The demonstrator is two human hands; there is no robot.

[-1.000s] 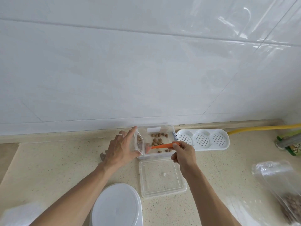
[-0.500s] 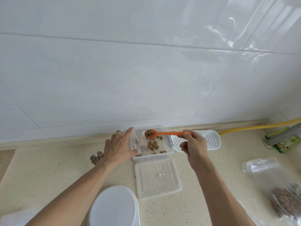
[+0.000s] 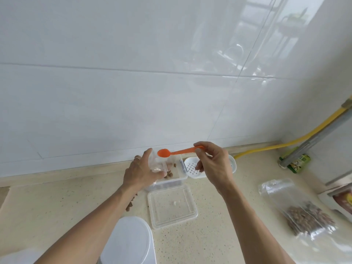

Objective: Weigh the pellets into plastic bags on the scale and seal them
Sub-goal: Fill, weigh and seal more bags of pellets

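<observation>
Over at the lower right of the frame a filled bag (image 3: 304,214) of brown pellets lies flat on the counter (image 3: 228,216), so at least one portion looks finished, though I cannot tell whether its top is sealed. The filling goes on in the middle: the left hand (image 3: 141,174) grips a small clear bag (image 3: 156,164) by its mouth, fingers curled round the plastic and the forefinger raised along its far edge, over the clear tub (image 3: 171,178) where a few pellets (image 3: 169,174) remain. The right hand (image 3: 213,164) pinches the handle of an orange spoon (image 3: 179,152) between thumb and forefinger, the other fingers loosely bent beneath; the bowl sits just above the bag's mouth and looks empty from here. A few loose pellets lie on the counter by the left forearm. The tub's lid (image 3: 171,204) rests below the tub. I can't make out a scale for certain, so weighing and sealing this bag seem to be left.
</observation>
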